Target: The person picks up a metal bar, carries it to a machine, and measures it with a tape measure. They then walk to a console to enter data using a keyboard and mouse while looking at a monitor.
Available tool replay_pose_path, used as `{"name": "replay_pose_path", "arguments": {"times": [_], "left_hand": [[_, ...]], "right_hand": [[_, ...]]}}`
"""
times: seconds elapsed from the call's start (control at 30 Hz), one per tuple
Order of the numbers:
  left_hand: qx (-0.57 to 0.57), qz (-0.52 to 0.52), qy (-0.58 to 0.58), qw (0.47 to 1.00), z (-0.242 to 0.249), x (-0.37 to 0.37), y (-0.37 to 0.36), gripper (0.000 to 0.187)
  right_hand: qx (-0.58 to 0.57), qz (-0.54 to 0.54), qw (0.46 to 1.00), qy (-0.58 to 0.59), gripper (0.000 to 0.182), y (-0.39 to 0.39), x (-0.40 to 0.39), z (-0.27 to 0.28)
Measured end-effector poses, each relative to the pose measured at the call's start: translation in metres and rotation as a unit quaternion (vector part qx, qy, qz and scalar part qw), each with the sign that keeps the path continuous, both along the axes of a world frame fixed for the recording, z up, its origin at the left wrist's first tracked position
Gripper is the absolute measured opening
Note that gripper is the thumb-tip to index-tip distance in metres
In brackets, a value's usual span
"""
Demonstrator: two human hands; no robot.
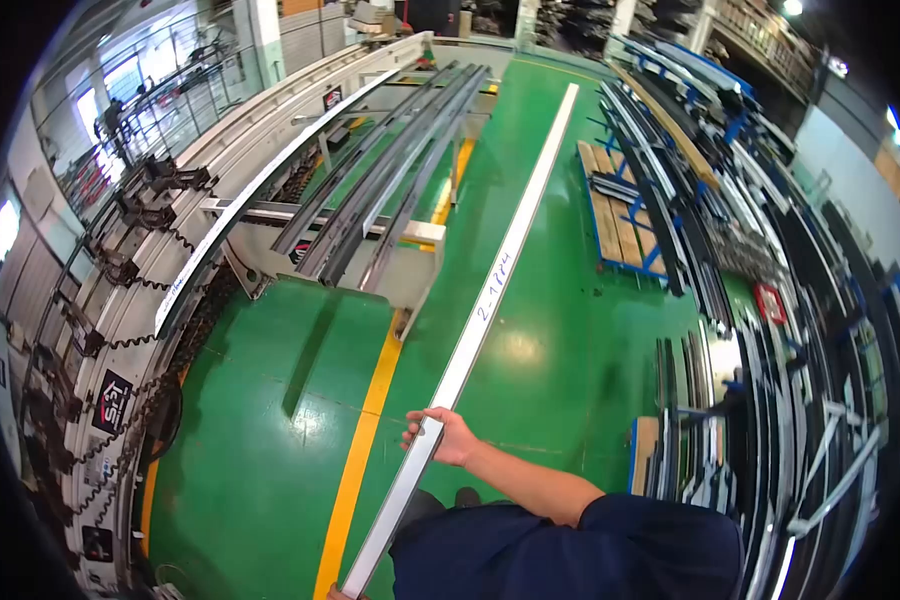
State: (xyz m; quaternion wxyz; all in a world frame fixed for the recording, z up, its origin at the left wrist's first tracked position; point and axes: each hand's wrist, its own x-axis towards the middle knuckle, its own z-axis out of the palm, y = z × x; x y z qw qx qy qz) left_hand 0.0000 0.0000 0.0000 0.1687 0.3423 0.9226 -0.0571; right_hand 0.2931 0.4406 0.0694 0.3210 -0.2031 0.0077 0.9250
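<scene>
A long white profile bar with handwriting on its upper face, which looks like "2-1884", runs from the bottom edge far out over the green floor. My right hand is closed around it, fingers wrapping over the left side. A small notch shows in the bar close to that hand. At the bottom edge only a sliver of my left hand shows, against the near part of the bar; most of it is cut off by the frame.
On the left stands a long machine with coiled hoses. Several dark profiles lie across its support arms. Racks of profiles and a wooden-decked cart line the right. A yellow line crosses the green floor.
</scene>
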Motion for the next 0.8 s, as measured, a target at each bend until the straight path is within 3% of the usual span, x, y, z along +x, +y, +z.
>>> {"name": "replay_pose_path", "arguments": {"times": [0.07,0.1,0.17,0.3,0.47,0.57,0.6,0.7,0.8], "left_hand": [[0.022,-0.005,-0.05,0.999,0.003,0.003,-0.015,0.087],[0.004,0.002,-0.093,0.996,-0.007,0.024,0.064,0.086],[-0.018,0.013,-0.104,0.994,-0.005,0.003,0.11,0.084],[-0.029,0.054,-0.003,0.998,-0.045,-0.022,0.185,0.084],[-0.02,0.025,-0.017,0.999,-0.014,-0.031,0.305,0.081],[-0.005,-0.013,-0.109,0.994,0.036,-0.046,0.376,0.079],[0.044,-0.072,0.015,0.996,-0.013,-0.046,0.369,0.076],[0.055,-0.008,0.131,0.99,-0.015,-0.018,0.432,0.077],[0.111,-0.056,0.161,0.979,-0.004,0.0,0.488,0.073]], "right_hand": [[-0.006,0.007,1.0,-0.005,0.034,-0.011,-0.002,-0.001],[-0.016,0.009,0.999,-0.033,0.033,0.069,0.013,-0.002],[-0.023,0.014,1.0,-0.012,0.031,0.114,-0.008,-0.011],[-0.048,0.01,0.999,-0.012,0.028,0.196,-0.035,-0.024],[-0.031,-0.02,0.995,-0.089,0.024,0.304,-0.051,-0.015],[-0.044,-0.035,0.995,-0.082,0.024,0.361,-0.05,-0.012],[-0.035,-0.029,0.996,-0.074,0.025,0.381,-0.048,-0.012],[-0.031,-0.027,0.996,-0.077,0.024,0.444,-0.044,-0.014],[-0.043,-0.023,0.995,-0.087,0.024,0.511,-0.036,-0.025]]}}
